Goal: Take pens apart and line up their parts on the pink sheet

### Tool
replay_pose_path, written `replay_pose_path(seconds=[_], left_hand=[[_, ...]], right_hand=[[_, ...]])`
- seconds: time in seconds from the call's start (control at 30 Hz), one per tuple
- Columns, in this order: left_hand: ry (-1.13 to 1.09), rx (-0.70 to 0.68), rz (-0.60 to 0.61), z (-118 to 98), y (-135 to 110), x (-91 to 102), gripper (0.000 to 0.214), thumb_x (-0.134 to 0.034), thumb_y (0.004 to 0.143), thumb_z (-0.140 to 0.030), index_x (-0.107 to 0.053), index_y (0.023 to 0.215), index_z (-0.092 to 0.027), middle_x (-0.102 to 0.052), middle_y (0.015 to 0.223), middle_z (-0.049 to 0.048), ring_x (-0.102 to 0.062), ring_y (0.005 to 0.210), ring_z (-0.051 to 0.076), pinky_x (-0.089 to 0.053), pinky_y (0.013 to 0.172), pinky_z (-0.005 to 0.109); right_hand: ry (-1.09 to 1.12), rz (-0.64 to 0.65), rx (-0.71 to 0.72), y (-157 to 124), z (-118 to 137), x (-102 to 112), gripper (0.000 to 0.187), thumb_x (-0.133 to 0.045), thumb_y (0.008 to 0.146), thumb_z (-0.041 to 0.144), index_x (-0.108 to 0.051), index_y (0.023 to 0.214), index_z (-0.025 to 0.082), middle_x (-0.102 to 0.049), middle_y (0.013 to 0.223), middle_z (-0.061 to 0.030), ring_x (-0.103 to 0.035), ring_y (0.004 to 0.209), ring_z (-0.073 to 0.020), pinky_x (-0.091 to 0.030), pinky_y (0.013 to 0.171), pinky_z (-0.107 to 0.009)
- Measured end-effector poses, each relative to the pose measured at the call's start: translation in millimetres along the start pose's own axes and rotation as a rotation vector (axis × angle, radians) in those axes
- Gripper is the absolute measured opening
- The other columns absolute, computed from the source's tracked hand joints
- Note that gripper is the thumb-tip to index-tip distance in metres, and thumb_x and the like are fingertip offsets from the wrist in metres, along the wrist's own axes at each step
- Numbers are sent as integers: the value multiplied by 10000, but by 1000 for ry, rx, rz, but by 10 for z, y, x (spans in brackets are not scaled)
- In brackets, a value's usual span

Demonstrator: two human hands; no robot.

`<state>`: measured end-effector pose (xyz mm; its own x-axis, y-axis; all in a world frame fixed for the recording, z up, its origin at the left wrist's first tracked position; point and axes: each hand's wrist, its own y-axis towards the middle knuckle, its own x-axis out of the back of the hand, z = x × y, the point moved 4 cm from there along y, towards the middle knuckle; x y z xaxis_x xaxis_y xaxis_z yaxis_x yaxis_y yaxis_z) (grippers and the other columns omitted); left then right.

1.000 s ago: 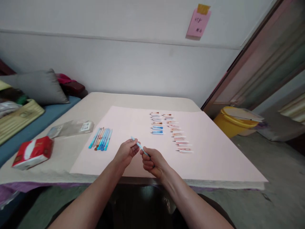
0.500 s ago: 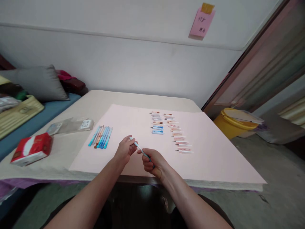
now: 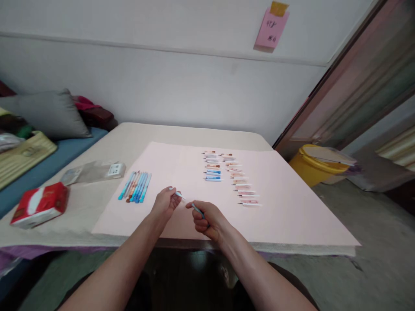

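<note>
My left hand (image 3: pixel 167 202) pinches a light-blue and white pen piece (image 3: pixel 180 195), whose pale end points right. Across a small gap, my right hand (image 3: pixel 207 219) is wrapped round a blue pen piece (image 3: pixel 196 209), its upper end showing past the index finger. Both hands are raised over the near part of a pale pink sheet (image 3: pixel 285 207). Left of them, several blue and brown pens (image 3: pixel 136 186) lie side by side. Beyond and to the right, several pens with dark tips pointing left (image 3: pixel 241 181) lie in two staggered columns.
At the left of the table are a red tissue pack (image 3: pixel 40 204) and a clear plastic bag (image 3: pixel 92 172) with a white label. A yellow bucket (image 3: pixel 313 168) stands on the floor to the right. A pink note (image 3: pixel 271 28) is taped to the wall.
The pen that both hands held as one has come apart into two pieces. My left hand has shifted slightly left, while my right hand stays almost in place.
</note>
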<state>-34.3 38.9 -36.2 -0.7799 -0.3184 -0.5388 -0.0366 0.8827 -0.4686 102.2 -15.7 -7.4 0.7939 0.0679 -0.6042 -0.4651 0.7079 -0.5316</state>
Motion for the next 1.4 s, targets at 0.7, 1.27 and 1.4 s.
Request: replay_pose_path(seconds=[0.7, 1.27, 1.4], left_hand=[[20, 7, 73, 87, -185, -138, 189, -632, 693, -56, -495, 784, -149, -620, 695, 45, -607, 605, 113, -485, 546, 190], [-119, 142, -52, 21, 44, 44, 69, -534, 759, -11, -537, 751, -80, -637, 678, 110, -603, 526, 102, -516, 498, 168], [-169, 182, -47, 20, 48, 43, 85, -535, 761, -6, -541, 784, -88, -639, 704, 104, -612, 555, 103, -523, 502, 161]], right_hand=[[-145, -232, 381, 19, 134, 96, 162, -561, 616, 164, -401, 617, 185, -482, 437, 67, -224, 285, -16, -85, 324, -187], [-113, -125, 375, -154, 240, 33, 159, -538, 609, 152, -384, 612, 192, -457, 425, 72, -209, 292, -19, -57, 343, -202], [-115, -103, 382, -170, 256, 27, 163, -531, 605, 144, -377, 618, 194, -450, 427, 76, -205, 301, -20, -57, 346, -203]])
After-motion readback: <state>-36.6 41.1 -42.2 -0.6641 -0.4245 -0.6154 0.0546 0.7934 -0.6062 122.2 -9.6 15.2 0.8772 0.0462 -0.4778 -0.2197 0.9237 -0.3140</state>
